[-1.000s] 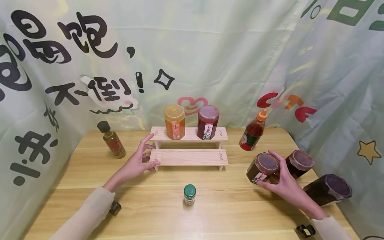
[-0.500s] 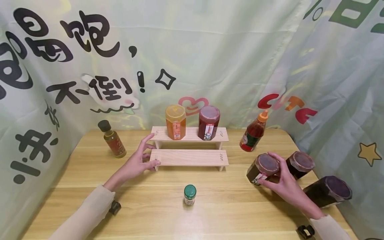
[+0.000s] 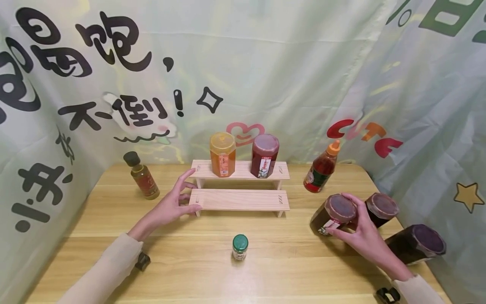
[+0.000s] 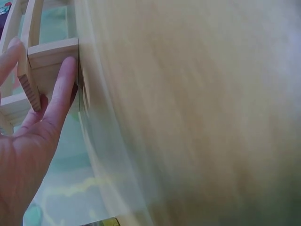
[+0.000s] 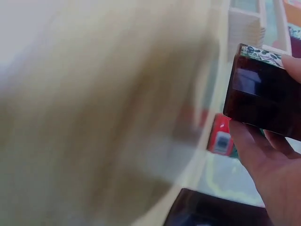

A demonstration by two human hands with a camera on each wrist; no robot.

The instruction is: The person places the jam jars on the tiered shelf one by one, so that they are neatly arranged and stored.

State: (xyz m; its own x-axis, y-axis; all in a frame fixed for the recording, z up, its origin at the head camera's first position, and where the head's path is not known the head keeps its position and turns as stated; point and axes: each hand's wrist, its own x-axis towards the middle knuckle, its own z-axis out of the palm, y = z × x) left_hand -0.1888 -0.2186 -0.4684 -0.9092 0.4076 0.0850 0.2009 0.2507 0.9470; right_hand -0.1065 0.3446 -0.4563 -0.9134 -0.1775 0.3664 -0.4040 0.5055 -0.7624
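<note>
1 dark jar (image 3: 325, 218) in right hand (image 3: 365, 238) — head view alone shows its lid (image 3: 342, 206).

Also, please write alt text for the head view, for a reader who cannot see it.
A person's right hand grips a dark jar at the right of a wooden table, while the left hand holds the left end of a two-tier rack. An orange jar and a red jar stand on its top; a green-capped shaker stands in front.
</note>
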